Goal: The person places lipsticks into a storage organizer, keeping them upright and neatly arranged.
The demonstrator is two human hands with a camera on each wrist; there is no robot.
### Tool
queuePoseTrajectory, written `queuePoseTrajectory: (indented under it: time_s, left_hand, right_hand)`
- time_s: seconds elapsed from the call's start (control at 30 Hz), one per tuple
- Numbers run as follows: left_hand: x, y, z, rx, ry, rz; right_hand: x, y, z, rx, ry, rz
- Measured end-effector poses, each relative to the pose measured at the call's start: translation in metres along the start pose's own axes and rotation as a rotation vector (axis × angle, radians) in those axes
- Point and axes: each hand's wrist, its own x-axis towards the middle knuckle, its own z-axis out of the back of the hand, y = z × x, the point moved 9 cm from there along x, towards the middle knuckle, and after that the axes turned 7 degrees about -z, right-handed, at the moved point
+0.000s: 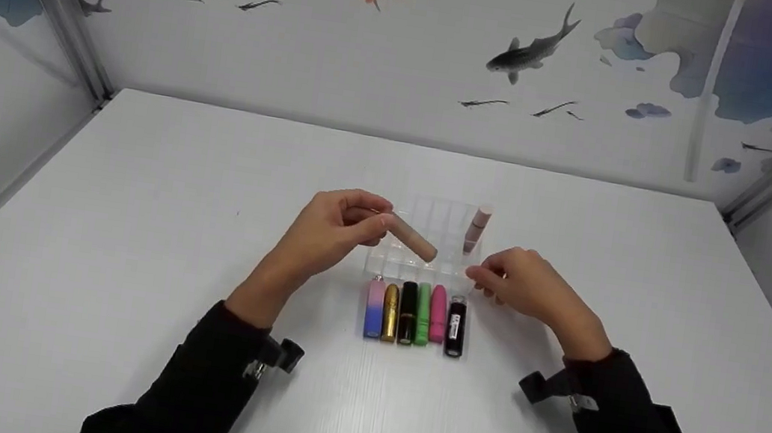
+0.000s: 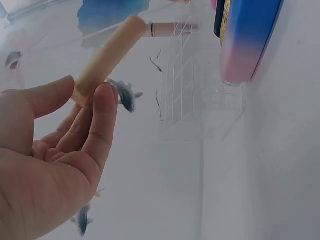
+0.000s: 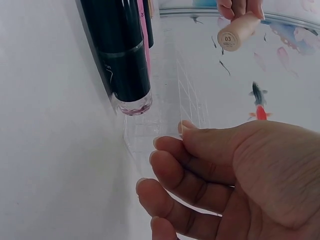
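My left hand (image 1: 335, 232) pinches a beige cosmetic tube (image 1: 414, 239) near one end, tilted in the air above a clear compartment organizer (image 1: 390, 267). In the right wrist view the tube's far end (image 3: 228, 41) bears the number 03. With thumb and fingertip, my right hand (image 1: 524, 281) pinches the wall of the organizer at its right front corner; the right wrist view shows its other fingers loosely bent. A pale pink lipstick tube (image 1: 477, 228) stands leaning in a right-hand compartment.
In front of the organizer lies a row of lipsticks: a pink-blue one (image 1: 374, 309), a gold one (image 1: 390, 314), a black one (image 1: 407, 314), a green one (image 1: 423, 314), a bright pink one (image 1: 439, 314) and a black one with a white label (image 1: 456, 326). Walls enclose the white table (image 1: 167, 216).
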Motion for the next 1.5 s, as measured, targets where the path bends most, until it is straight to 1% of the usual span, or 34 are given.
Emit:
queuePoseTrajectory:
  time_s: [0.13,0.27,0.33,0.43,0.53,0.6,0.67,0.73,0.87,1.0,1.27,1.5]
  left_hand:
    - [-0.001,0.0,0.001,-0.075,-0.094,0.002]
    - [-0.003,0.0,0.004,-0.098,-0.171,0.001]
    - [-0.002,0.0,0.005,-0.103,-0.193,-0.002]
    - [-0.003,0.001,0.005,-0.103,-0.204,0.007]
    - [-0.003,0.001,0.003,-0.108,-0.203,0.014]
    - [-0.004,0.001,0.002,-0.111,-0.196,0.016]
    - [-0.003,0.002,0.001,-0.12,-0.19,0.009]
    - [-0.003,0.002,-0.001,-0.124,-0.184,0.002]
    - [-0.003,0.001,-0.004,-0.119,-0.165,-0.009]
    - [-0.004,0.0,-0.008,-0.108,-0.136,-0.006]
    - [-0.003,0.002,-0.014,-0.098,-0.088,-0.005]
    - [-0.002,0.004,-0.017,-0.162,-0.03,0.003]
  right_hand:
    - [0.0,0.0,0.0,-0.004,0.002,-0.01]
    - [-0.002,0.004,0.003,-0.023,0.0,0.001]
    - [-0.004,0.007,0.008,-0.034,-0.028,0.022]
    - [-0.01,0.013,0.02,-0.02,-0.114,0.066]
    - [-0.017,0.022,0.031,0.023,-0.21,0.132]
    - [-0.021,0.03,0.033,0.051,-0.236,0.177]
    - [-0.024,0.039,0.031,0.063,-0.234,0.225]
    - [-0.027,0.047,0.026,0.065,-0.214,0.265]
    - [-0.03,0.058,0.02,0.06,-0.196,0.323]
    - [-0.032,0.062,0.016,0.066,-0.199,0.346]
    - [-0.031,0.063,0.012,0.053,-0.201,0.346]
    - [-0.032,0.064,0.013,0.039,-0.219,0.378]
